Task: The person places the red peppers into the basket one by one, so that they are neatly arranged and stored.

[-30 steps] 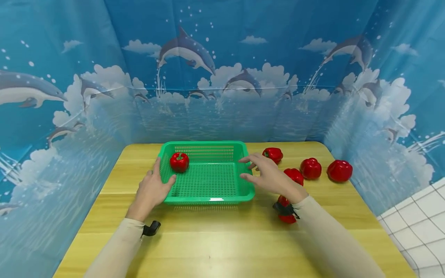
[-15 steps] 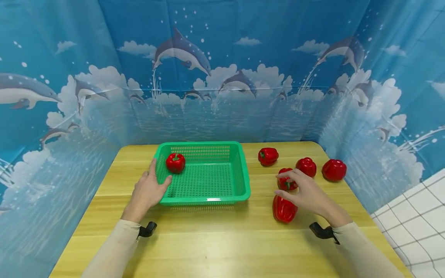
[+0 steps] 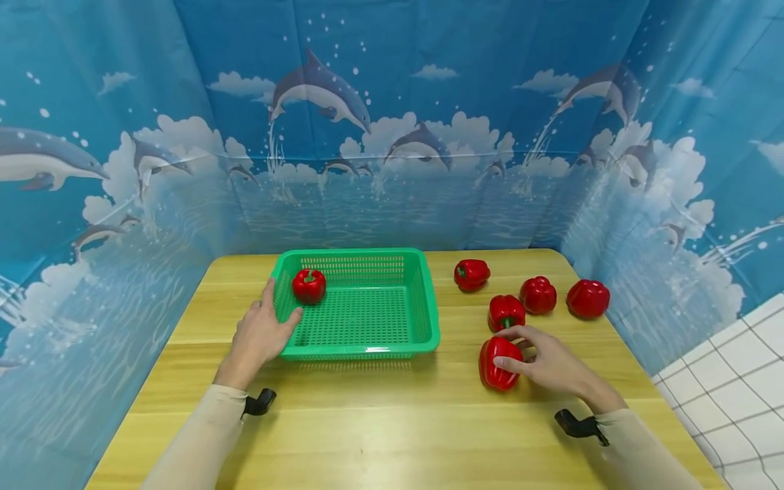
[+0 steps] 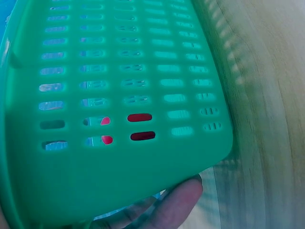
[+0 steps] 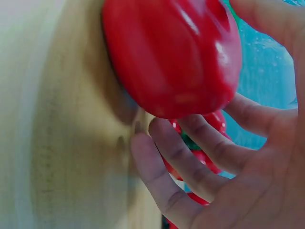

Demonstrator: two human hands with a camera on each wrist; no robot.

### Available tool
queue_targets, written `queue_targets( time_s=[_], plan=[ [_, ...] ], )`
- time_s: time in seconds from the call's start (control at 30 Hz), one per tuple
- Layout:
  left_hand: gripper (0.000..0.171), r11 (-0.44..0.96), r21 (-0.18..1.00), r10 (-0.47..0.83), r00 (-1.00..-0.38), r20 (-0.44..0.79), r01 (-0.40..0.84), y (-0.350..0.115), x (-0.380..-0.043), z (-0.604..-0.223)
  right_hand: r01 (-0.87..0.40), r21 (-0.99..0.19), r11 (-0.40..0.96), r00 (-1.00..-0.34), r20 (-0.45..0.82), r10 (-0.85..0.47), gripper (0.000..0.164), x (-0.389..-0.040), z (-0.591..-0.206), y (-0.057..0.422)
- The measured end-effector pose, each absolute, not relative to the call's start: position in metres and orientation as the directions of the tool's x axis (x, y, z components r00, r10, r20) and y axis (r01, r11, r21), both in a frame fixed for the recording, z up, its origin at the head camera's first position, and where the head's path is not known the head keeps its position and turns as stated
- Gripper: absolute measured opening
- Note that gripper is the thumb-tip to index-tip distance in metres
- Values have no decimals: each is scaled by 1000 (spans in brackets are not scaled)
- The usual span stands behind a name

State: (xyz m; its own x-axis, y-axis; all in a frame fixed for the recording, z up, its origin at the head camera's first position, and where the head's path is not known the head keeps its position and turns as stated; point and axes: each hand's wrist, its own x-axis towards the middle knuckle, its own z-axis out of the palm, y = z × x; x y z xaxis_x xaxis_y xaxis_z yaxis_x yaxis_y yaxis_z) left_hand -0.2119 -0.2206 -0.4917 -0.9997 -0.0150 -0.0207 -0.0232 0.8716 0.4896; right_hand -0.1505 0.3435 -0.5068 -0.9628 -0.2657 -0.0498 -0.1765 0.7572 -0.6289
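My left hand (image 3: 262, 337) holds the left front corner of a green plastic basket (image 3: 367, 350), thumb over the rim and fingers along the outer left side. In the left wrist view its fingers (image 4: 176, 205) show below the slotted basket wall (image 4: 119, 167). One red bell pepper (image 3: 309, 286) stands in the basket's left part, stem up. My right hand (image 3: 551, 361) grips another red bell pepper (image 3: 496, 371), the nearest on the table, thumb and fingers on opposite sides. Close up, this pepper (image 5: 171, 57) is glossy, with fingertips at its lower edge.
Behind the gripped pepper sits another red bell pepper (image 3: 506, 312), stem toward me. Further peppers lie at the back (image 3: 471, 275), right (image 3: 538, 295) and far right (image 3: 589, 299). A dolphin-print curtain (image 3: 392, 197) encloses the wooden table (image 3: 367, 429).
My right hand has moved right from beside the basket and come down onto the nearest pepper, its thumb now over it. The left hand has stayed at the basket.
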Motion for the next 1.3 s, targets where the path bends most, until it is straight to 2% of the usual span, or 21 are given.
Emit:
queue_targets(
  time_s=[0.2,0.37,1.0,1.3],
  plan=[
    [103,870,492,-18,-1000,-20,-25,-221,-211,-490,-152,-647,747,-954,-101,-282,70,-150,-512,342],
    [104,871,491,-16,-999,-28,-27,-219,-210,-489,-149,-689,709,-946,-109,-305,68,-149,-515,346],
    [103,866,498,-26,-999,-33,-39,-220,-211,-494,-170,-755,633,-951,-43,-306,66,-159,-517,343],
    [102,865,499,-33,-999,-24,-41,-220,-213,-493,-214,-768,603,-953,28,-302,66,-166,-510,331]
  ],
)
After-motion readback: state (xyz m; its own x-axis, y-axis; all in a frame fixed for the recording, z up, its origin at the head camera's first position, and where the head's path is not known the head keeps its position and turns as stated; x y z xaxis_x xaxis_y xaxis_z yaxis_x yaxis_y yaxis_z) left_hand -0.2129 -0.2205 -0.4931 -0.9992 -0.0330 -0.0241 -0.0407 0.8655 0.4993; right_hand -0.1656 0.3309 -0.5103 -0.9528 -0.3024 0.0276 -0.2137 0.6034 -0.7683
